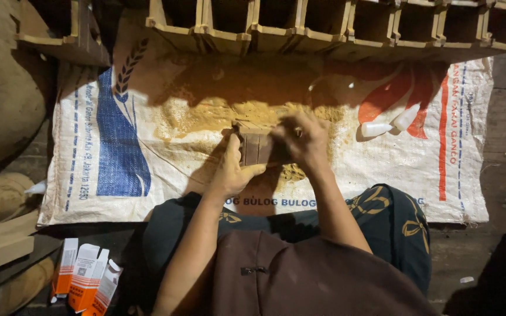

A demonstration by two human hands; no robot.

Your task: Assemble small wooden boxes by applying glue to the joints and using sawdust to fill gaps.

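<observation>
Both hands grip a small wooden box [257,146] upright between them, left hand [232,169] nearer the body, right hand [303,140] beyond, above a sawdust-strewn woven sack [147,152].

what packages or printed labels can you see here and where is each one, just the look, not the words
Woven sack: spread flat under both hands, white with blue panel, grain-ear emblem, red-orange shapes at right.
Small cartons: bottom left, three upright, white and orange.
Two small white tubes: lying on the sack's right part.
</observation>
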